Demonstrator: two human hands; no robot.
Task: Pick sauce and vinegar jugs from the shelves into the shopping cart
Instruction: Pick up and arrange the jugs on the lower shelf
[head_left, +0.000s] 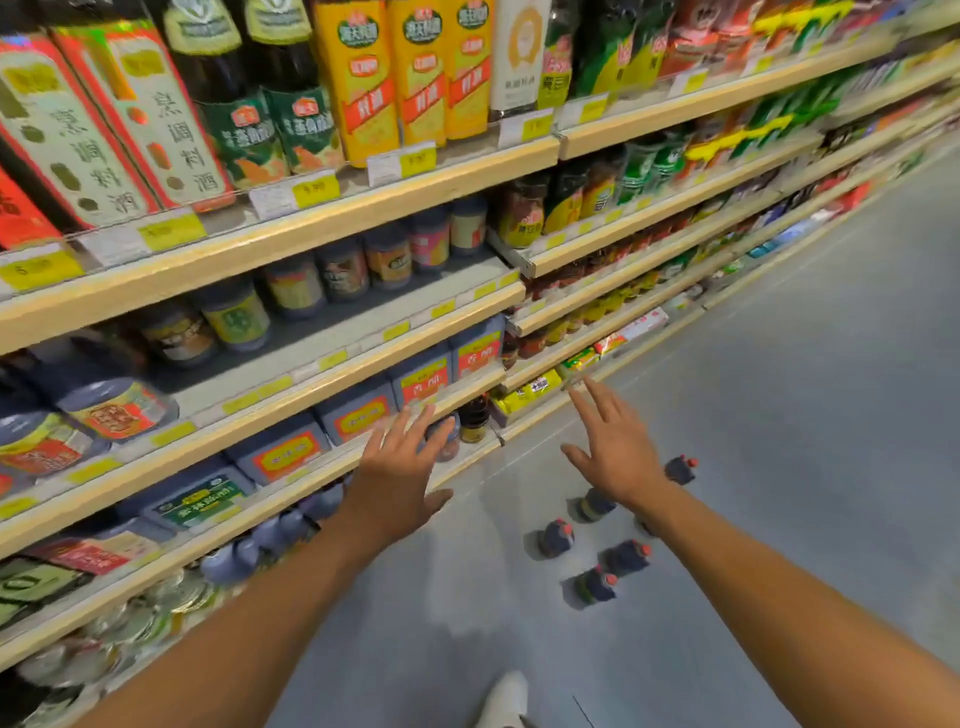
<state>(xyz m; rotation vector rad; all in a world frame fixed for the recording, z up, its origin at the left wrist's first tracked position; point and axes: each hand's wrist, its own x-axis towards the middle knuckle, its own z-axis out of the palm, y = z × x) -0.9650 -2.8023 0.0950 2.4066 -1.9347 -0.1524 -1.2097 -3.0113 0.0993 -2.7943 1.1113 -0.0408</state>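
Shelf jugs at 8 o'clock ungrasped, left hand and right hand both spread empty nearby, floor jugs at 5 o'clock, cart unseen, loading seemingly all left.

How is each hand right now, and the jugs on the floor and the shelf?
Left hand: open, fingers spread, holding nothing.
Right hand: open, fingers spread, holding nothing.
Floor jugs: standing on the floor, red caps on.
Shelf jugs: lined up in a row on the shelf.
Shopping cart: not in view.
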